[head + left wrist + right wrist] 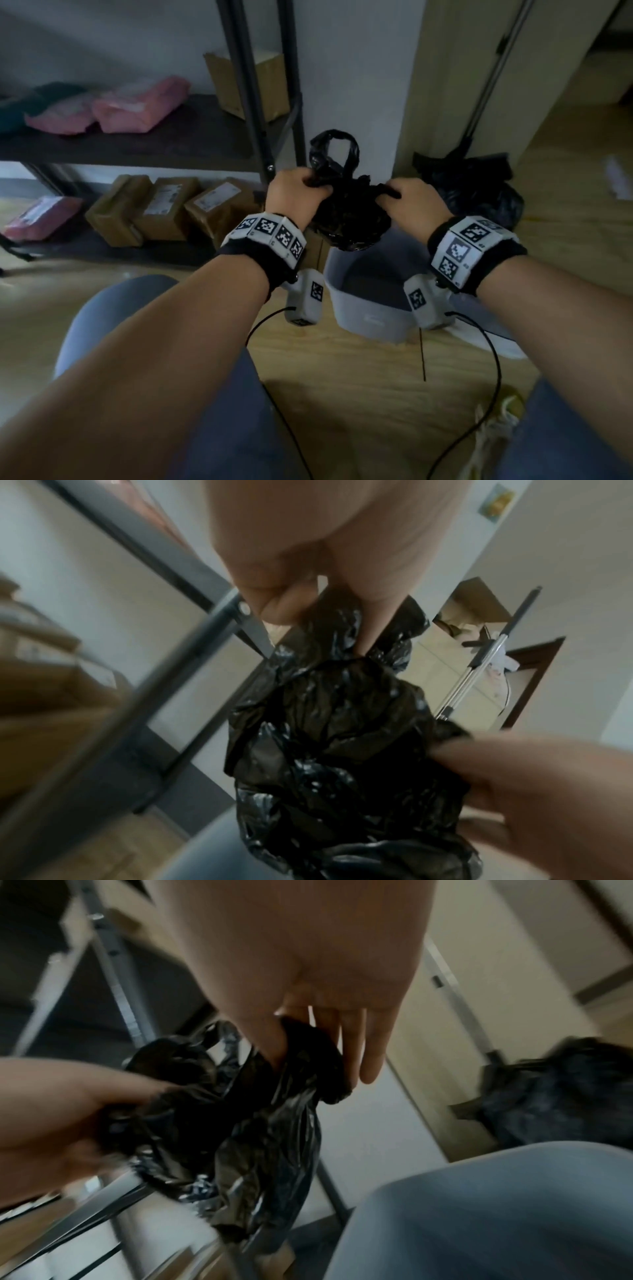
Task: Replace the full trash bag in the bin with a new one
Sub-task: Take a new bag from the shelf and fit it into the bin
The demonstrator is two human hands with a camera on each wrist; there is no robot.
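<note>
A crumpled new black trash bag (349,212) hangs in the air above the grey bin (370,308), which stands open on the wood floor. My left hand (294,192) pinches the bag's upper left edge, and one looped handle (334,147) sticks up beyond it. My right hand (411,198) pinches the bag's right edge. In the left wrist view the thumb and fingers (284,607) clamp the black plastic (329,737). In the right wrist view the thumb and forefinger hold a bunched edge (308,1053); the other fingers (369,1053) lie straight. A full black bag (476,192) sits on the floor at the right.
A dark metal shelf rack (260,102) stands just behind the bag, with cardboard parcels (164,209) under it and pink packets (137,106) on it. A mop pole (493,78) leans by the wall beside the full bag. My knees (113,325) flank the bin.
</note>
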